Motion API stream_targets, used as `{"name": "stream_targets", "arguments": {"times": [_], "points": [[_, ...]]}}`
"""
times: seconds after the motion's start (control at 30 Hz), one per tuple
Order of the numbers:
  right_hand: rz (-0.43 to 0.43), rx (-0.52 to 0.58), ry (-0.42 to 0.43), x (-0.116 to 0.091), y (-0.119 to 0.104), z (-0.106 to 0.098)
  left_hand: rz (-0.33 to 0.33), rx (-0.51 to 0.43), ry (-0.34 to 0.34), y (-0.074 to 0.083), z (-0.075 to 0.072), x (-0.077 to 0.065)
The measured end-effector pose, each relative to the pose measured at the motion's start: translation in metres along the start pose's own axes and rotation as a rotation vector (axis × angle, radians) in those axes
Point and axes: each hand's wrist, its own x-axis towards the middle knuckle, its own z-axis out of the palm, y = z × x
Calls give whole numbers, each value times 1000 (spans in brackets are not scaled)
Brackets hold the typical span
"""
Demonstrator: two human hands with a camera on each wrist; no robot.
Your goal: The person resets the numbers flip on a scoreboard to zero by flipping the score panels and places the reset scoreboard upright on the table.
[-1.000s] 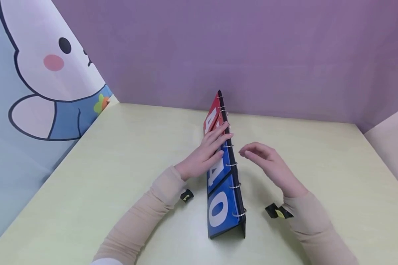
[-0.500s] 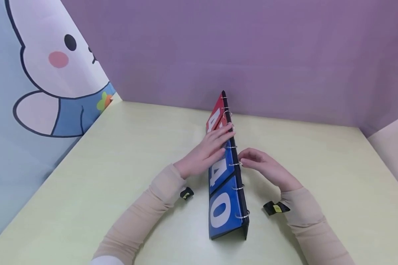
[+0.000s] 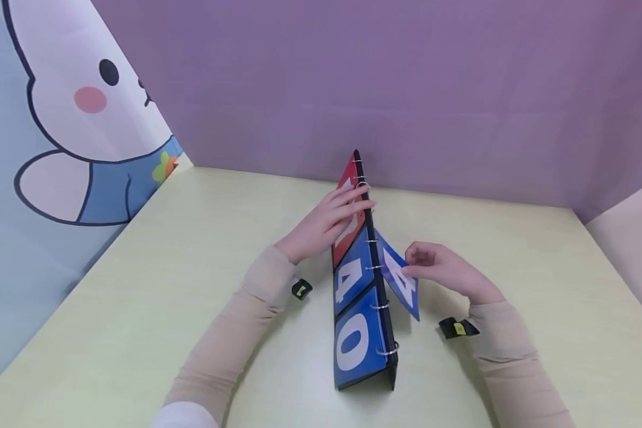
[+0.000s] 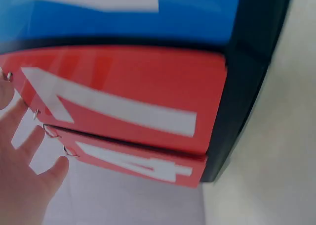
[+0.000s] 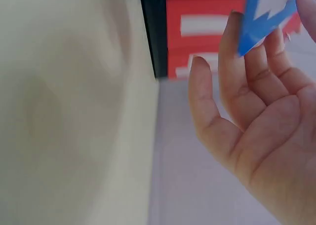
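A black tabletop flip scoreboard (image 3: 387, 336) stands like a tent on the table, its number cards hung on metal rings along the top ridge. My left hand (image 3: 321, 229) lies across the far part, straight fingertips at the ridge over the red cards (image 4: 148, 94). On the right side, my right hand (image 3: 449, 270) pinches a blue number card (image 3: 406, 291) marked 4 and holds it out at a slant from the rings. Facing left are a blue 4 card (image 3: 350, 279) and a blue 0 card (image 3: 353, 342). In the right wrist view, the held card's corner (image 5: 252, 34) overlaps the fingers.
The pale yellow table (image 3: 219, 238) runs back to a purple backdrop (image 3: 406, 89). At the left hangs a blue sheet with a cartoon rabbit (image 3: 69, 107). Black wrist straps (image 3: 457, 328) hang near both sleeves.
My right hand has closed on a blue card at the ridge and drawn it outward to the right. My left hand has shifted slightly farther along the ridge, uncovering more of the near cards.
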Motion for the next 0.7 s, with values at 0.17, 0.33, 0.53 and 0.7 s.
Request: {"name": "stream_targets", "arguments": {"times": [0.17,0.33,0.53,0.7], "points": [[3,-30,48,-12,-1,-19,-14,57,-38,0,-7,3],[43,-64,170,-19,-1,-29,-52,7,-44,-1,-6,1],[88,-72,251,-19,-3,-29,-74,-92,-27,-3,-3,-1],[127,-92,244,-20,-5,-29,-98,-227,-44,-5,0,-2]]}}
